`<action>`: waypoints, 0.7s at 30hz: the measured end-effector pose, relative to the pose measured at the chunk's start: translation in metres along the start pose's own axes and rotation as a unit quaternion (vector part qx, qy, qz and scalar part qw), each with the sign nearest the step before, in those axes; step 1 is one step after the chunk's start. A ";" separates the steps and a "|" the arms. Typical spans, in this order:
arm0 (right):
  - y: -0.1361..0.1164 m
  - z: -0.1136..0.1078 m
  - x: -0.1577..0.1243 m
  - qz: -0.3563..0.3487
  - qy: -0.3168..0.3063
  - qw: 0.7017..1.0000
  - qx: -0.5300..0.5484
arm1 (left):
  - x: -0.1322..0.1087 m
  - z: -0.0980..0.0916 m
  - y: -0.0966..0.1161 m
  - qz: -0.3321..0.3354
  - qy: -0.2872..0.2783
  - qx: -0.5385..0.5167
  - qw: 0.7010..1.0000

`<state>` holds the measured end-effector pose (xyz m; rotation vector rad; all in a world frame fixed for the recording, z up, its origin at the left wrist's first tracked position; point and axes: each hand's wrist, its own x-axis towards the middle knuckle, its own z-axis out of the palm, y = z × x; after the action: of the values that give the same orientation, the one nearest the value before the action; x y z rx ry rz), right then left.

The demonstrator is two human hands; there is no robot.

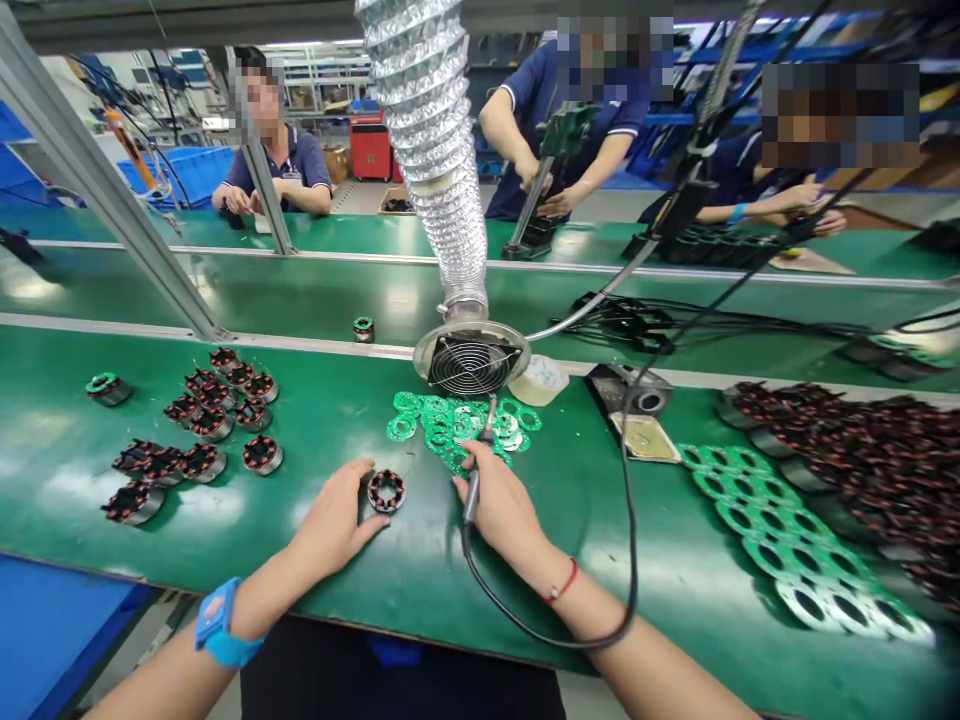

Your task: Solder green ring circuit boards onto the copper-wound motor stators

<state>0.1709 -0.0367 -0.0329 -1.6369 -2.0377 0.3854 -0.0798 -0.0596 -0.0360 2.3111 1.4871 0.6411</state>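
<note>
My left hand (pixel 341 515) is curled around a motor stator (pixel 387 492), a ring with dark and copper windings, which sits on the green bench top. The thumb and fingers touch its left side. In my right hand (pixel 501 505) is a soldering iron (pixel 472 492), gripped between thumb and fingers with its tip pointing away from me. Its black cable loops down over my right forearm. Just past the iron lies a loose pile of green ring-shaped circuit boards (pixel 439 422).
A fume fan (pixel 469 363) hangs from a silver duct (pixel 435 130) behind the boards. Several stators (pixel 211 420) stand on the left, many more (pixel 840 470) at right beside panels of ring boards (pixel 772 520). A soldering iron stand (pixel 637 395) is right of centre. Co-workers sit or stand opposite.
</note>
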 end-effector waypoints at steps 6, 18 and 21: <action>0.002 0.000 -0.003 -0.053 -0.041 0.998 0.008 | 0.021 -0.003 0.013 -0.011 -0.049 -0.055 0.997; -0.013 -0.002 -0.001 -0.026 -0.025 0.999 -0.028 | 0.054 -0.036 0.020 0.063 -0.155 -0.031 0.985; -0.003 -0.009 -0.001 -0.062 -0.059 0.996 -0.002 | 0.058 -0.046 0.021 0.098 -0.178 0.024 0.979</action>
<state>0.1736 -0.0391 -0.0239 -1.5129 -2.2150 0.4451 -0.0669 -0.0147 0.0247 2.4683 1.1331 0.2182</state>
